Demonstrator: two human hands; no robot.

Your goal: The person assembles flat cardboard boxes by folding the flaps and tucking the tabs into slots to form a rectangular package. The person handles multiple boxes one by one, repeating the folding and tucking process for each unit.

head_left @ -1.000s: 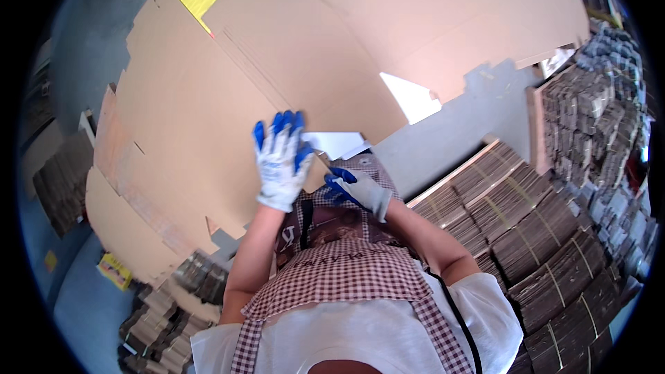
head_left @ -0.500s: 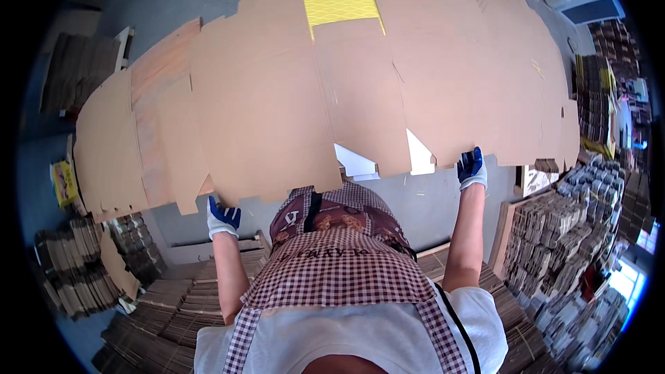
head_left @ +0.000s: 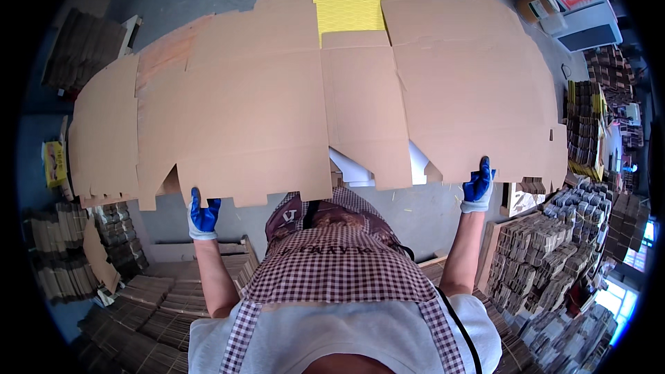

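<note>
A wide flat brown cardboard sheet [head_left: 256, 111] with notched edges and slots lies across the space in front of me, on top of other cardboard. My left hand [head_left: 203, 213], in a blue-and-white work glove, grips its near edge at the left, thumb on the upper face. My right hand [head_left: 478, 188], gloved alike, holds the near edge at the right, its thumb also on top. Fingers under the sheet are partly hidden. Through a gap at the far side shows a yellow patterned piece [head_left: 350, 12]. White pieces [head_left: 352, 168] show through gaps at the near edge.
Bundled cardboard stacks [head_left: 530, 242] stand at right, with more stacks [head_left: 163, 298] at lower left and around my sides. A yellow printed box [head_left: 54, 164] is at far left. A machine-like white unit [head_left: 585, 28] and a carton [head_left: 537, 7] stand at far right.
The cardboard has come nearer to me and shifted slightly, and its slots line up differently. My left hand has moved left; my right hand has come slightly nearer.
</note>
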